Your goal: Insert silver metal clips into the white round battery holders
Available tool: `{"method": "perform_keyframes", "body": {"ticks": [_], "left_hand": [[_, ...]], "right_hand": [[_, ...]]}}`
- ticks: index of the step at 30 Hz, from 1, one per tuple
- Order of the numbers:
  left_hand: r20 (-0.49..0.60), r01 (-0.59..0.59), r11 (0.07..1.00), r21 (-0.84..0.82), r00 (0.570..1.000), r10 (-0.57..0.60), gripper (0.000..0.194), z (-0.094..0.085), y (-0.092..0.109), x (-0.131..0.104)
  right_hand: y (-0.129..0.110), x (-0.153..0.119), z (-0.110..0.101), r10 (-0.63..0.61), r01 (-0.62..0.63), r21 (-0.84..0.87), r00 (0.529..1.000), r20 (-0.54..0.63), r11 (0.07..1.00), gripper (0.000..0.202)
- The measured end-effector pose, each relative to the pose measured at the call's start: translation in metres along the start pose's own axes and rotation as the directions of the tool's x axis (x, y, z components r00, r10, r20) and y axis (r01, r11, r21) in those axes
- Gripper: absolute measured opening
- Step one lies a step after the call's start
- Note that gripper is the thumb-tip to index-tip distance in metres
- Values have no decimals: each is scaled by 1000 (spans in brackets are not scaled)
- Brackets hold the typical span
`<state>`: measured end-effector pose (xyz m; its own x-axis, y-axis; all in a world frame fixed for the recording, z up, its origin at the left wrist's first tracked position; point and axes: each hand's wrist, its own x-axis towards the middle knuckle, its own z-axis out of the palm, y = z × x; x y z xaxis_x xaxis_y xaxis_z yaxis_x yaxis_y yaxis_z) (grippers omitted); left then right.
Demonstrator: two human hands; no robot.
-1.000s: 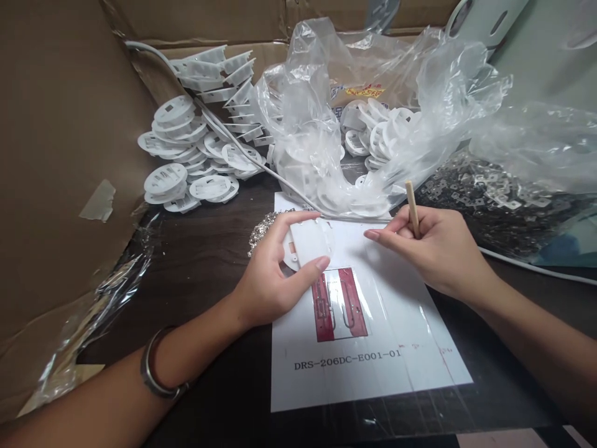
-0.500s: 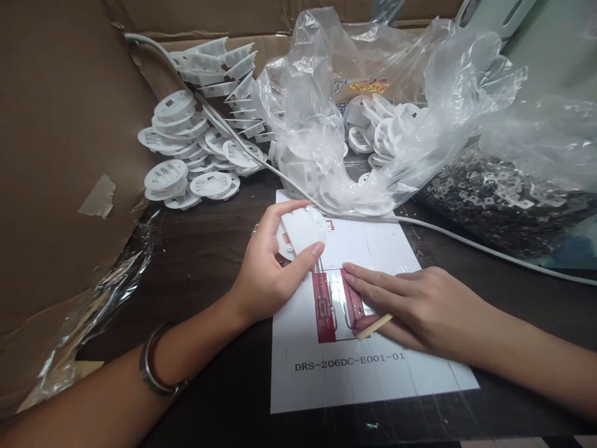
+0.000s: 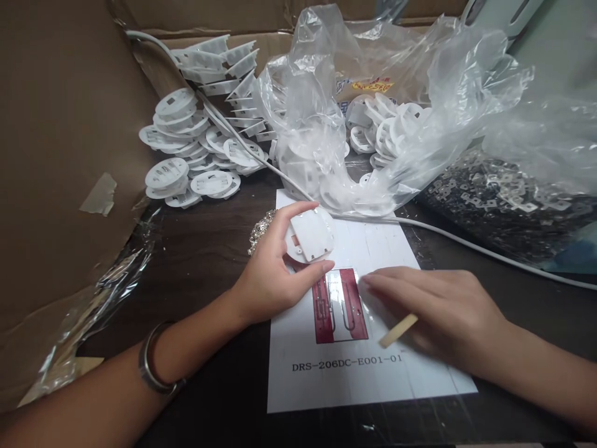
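My left hand (image 3: 275, 267) grips a round white plastic part (image 3: 313, 235) by its edges, thumb below and fingers above. A raised square block and a small rectangular opening show on the part's upward face. To the right, my right hand (image 3: 433, 311) is closed around a short flat wooden stick (image 3: 398, 331), whose end pokes out below the fingers; motion blurs this hand. Beneath both hands lies a printed sheet (image 3: 308, 389) with a red-and-white picture (image 3: 347, 305) and the text "DRS-206DC-E001-01". Beside my left hand is a small heap of shiny metal pieces (image 3: 259, 231), partly hidden.
Stacks of round white parts (image 3: 166, 173) stand at the back left. A clear plastic bag (image 3: 308, 149) holds more of them. A bag of small metal pieces (image 3: 508, 193) sits at the right. A white cable (image 3: 448, 234) crosses the table; cardboard (image 3: 56, 149) walls the left.
My left hand has shifted slightly right with the white part, turning its face more into view. My right hand has drawn back right, off the red picture, with the stick.
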<state>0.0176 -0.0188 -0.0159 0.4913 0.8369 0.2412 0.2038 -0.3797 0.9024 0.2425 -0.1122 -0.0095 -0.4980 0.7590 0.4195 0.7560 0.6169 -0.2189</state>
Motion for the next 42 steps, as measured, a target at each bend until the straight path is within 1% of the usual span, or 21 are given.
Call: {"method": "perform_keyframes", "body": {"ticks": [2, 4, 7, 9, 10, 12, 13, 16, 18, 19, 21, 24, 26, 31, 33, 36, 37, 39, 42], "left_hand": [[5, -36, 998, 58, 999, 35, 64, 0, -1, -1], [8, -93, 985, 144, 996, 93, 62, -1, 1, -1], [55, -213, 945, 249, 977, 206, 63, -1, 4, 0], [93, -267, 924, 272, 963, 251, 64, -2, 7, 1], [103, -281, 920, 272, 959, 263, 64, -2, 9, 2], [117, -294, 921, 257, 955, 272, 64, -3, 11, 3], [125, -299, 923, 242, 953, 276, 65, -3, 12, 4], [182, -294, 938, 185, 948, 261, 65, -3, 15, 3], [227, -261, 953, 152, 948, 224, 67, -3, 15, 2], [241, -243, 960, 139, 949, 205, 68, -2, 15, 1], [247, -244, 963, 112, 946, 211, 73, -2, 13, 1], [236, -313, 946, 77, 928, 288, 76, -2, 10, 3], [232, -361, 931, 57, 912, 339, 75, -2, 9, 4], [190, -505, 863, 18, 849, 493, 53, -1, 12, 5], [181, -530, 848, 10, 835, 520, 48, -1, 13, 5], [185, -545, 839, 1, 824, 535, 40, -1, 14, 6], [186, -540, 842, -2, 827, 531, 36, -1, 15, 5], [173, -505, 863, -3, 850, 498, 27, -1, 16, 5], [141, -387, 922, 32, 915, 379, 14, -2, 18, 4]], "right_hand": [[5, 3, -1, 72, -69, 47, 995, -69, 997, 16], [9, 7, -1, 105, -96, 93, 990, -98, 991, 11], [11, 13, 0, 90, -78, 110, 989, -114, 991, 15], [11, 15, 1, 103, -91, 96, 986, -132, 991, 13], [11, 15, 2, 111, -99, 85, 983, -145, 991, 19], [10, 15, 4, 113, -106, 50, 981, -159, 993, 37], [9, 15, 5, 104, -100, 31, 982, -160, 995, 40], [6, 17, 7, 34, -33, 5, 984, -176, 999, 33], [4, 17, 7, -12, 15, 16, 981, -192, 1000, 28], [3, 17, 6, -28, 34, 26, 979, -202, 999, 28], [2, 17, 5, -41, 52, 47, 974, -222, 998, 29], [4, 13, 4, -46, 69, 88, 968, -246, 994, 33], [6, 11, 4, -52, 82, 107, 965, -255, 991, 35], [6, 10, 5, -46, 84, 127, 959, -278, 988, 38], [6, 11, 5, -33, 72, 131, 960, -280, 989, 37], [4, 13, 5, -18, 58, 120, 950, -312, 991, 30], [4, 14, 6, -12, 54, 121, 946, -323, 991, 27], [2, 17, 7, 18, 32, 149, 947, -320, 988, 18], [0, 21, 9, 120, -46, 292, 963, -241, 955, 9]]}}
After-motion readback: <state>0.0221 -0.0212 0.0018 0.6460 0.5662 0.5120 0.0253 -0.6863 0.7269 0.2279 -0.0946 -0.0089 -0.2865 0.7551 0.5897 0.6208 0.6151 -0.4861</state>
